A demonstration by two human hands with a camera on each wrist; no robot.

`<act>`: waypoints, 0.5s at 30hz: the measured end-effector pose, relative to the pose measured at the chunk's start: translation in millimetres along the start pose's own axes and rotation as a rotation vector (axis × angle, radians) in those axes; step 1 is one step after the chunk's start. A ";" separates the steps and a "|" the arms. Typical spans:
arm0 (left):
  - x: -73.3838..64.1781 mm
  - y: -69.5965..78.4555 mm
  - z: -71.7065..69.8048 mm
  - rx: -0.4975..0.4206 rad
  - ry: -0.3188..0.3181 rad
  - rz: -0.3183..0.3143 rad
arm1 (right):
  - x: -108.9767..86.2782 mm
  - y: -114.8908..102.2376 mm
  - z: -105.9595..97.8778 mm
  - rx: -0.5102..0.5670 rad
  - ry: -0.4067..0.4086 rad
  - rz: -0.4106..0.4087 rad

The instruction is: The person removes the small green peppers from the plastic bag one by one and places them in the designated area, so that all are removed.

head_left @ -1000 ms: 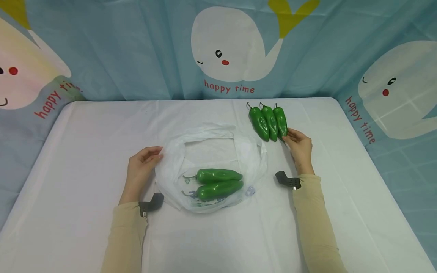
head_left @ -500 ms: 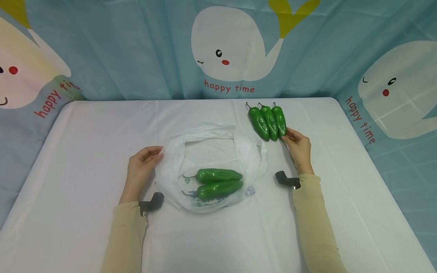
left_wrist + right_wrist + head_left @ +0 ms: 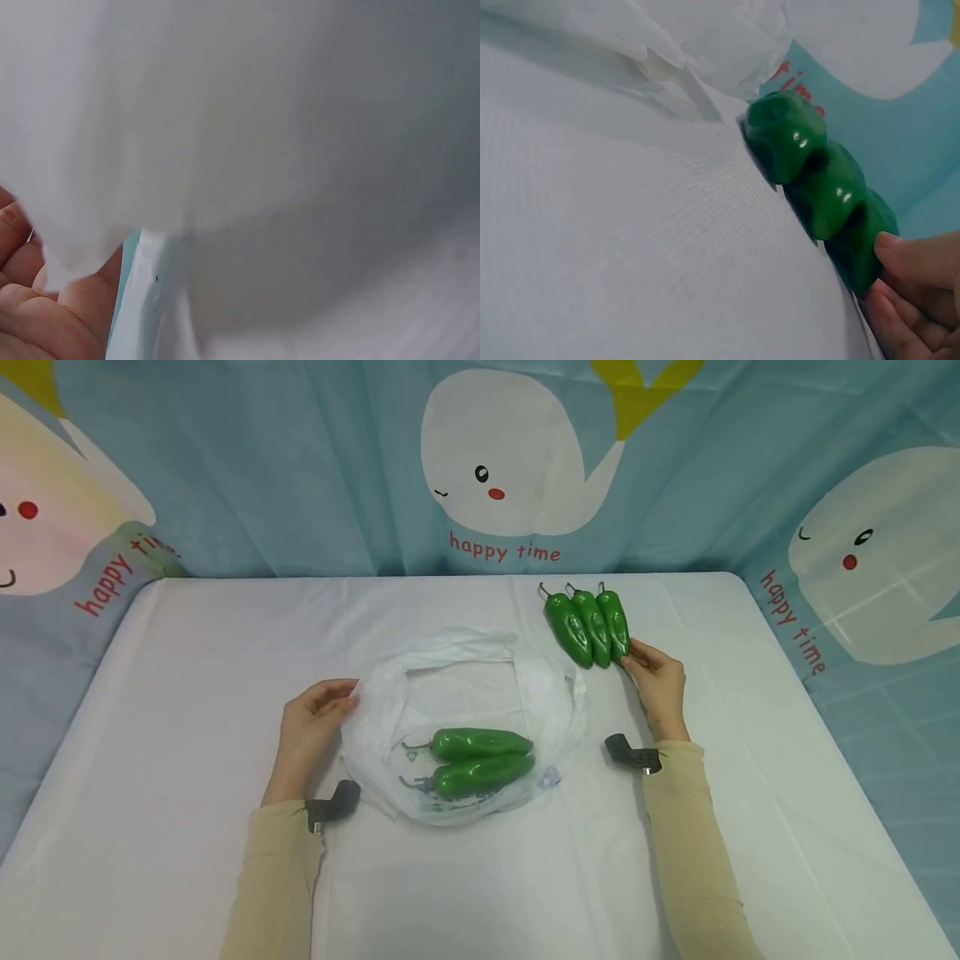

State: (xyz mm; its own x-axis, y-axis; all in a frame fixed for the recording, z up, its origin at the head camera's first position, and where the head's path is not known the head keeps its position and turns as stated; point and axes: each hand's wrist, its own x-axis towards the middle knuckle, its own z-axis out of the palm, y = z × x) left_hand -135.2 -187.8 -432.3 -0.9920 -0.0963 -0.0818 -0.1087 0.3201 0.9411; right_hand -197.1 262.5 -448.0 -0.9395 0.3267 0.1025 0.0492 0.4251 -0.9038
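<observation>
A white translucent plastic bag (image 3: 375,702) lies mid-table with its mouth spread wide. Two green peppers (image 3: 482,743) lie side by side in it, stems to the left. The left hand (image 3: 311,722) pinches the bag's left rim; in the left wrist view, the bag (image 3: 225,112) hides part of that hand (image 3: 56,311). Beyond the bag on the right, three green peppers (image 3: 592,627) lie in a slanted row, stems away. The right hand (image 3: 658,685) holds the tip of the rightmost pepper (image 3: 862,240), thumb on top and fingers at its side.
A white cloth (image 3: 480,893) covers the table, whose far edge meets a blue curtain (image 3: 300,468) printed with whales. Each wrist carries a small black camera mount, the left one (image 3: 333,806) close to the bag and the right one (image 3: 632,754) below the row of peppers.
The row of three peppers has shifted very slightly left, with the right hand staying at the rightmost one. The left hand, the bag and the peppers inside keep their places.
</observation>
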 end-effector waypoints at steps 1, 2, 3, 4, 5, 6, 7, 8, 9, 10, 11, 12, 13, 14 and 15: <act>0.0 0.1 -0.1 -0.001 -0.001 0.002 | -0.2 -0.5 0.0 0.001 -0.003 0.001; 0.1 0.1 -0.2 -0.003 -0.002 0.003 | -0.3 -0.9 -0.2 0.001 -0.008 0.002; 0.1 0.2 -0.3 0.000 -0.002 0.004 | -0.5 -1.6 -0.2 0.000 -0.013 0.003; 0.2 0.2 -0.3 0.003 -0.002 0.003 | -0.7 -2.3 -0.3 0.001 -0.019 0.005; 0.3 0.1 -0.2 0.005 -0.001 0.002 | -0.7 -2.5 -0.4 -0.002 -0.026 0.009; 0.2 0.2 -0.2 0.009 -0.001 0.001 | -0.9 -2.9 -0.5 -0.007 -0.031 0.013; 0.2 0.3 -0.3 0.013 0.000 -0.001 | -1.0 -3.6 -0.4 -0.004 -0.035 0.016; 0.3 0.3 -0.2 0.017 0.000 -0.002 | -1.1 -4.0 -0.4 -0.002 -0.038 0.019; 0.3 0.3 -0.1 0.020 0.000 -0.003 | -1.2 -4.4 -0.2 0.003 -0.040 0.023; 0.5 0.2 0.2 0.020 0.001 -0.005 | -1.3 -4.7 0.0 0.006 -0.041 0.023; 0.5 0.3 0.2 0.021 0.002 -0.005 | -1.2 -4.6 0.2 0.007 -0.041 0.023; 0.6 0.2 0.3 0.025 0.002 -0.005 | -1.3 -4.8 0.6 0.010 -0.039 0.022; 0.7 0.1 0.5 0.024 0.004 -0.005 | -1.2 -4.8 0.9 0.016 -0.037 0.020; 0.7 0.0 0.6 0.024 0.004 -0.006 | -1.2 -4.4 1.1 0.015 -0.037 0.018; 0.9 -0.1 0.7 0.024 0.006 -0.006 | -1.0 -4.0 1.4 0.012 -0.037 0.017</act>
State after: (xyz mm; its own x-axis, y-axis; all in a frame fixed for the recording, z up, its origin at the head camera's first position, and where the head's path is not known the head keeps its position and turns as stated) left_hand -136.1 -187.2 -432.7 -0.9910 -0.1035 -0.0852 -0.1159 0.3418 0.9326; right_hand -196.8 259.3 -445.1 -0.9506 0.3020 0.0722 0.0611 0.4100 -0.9100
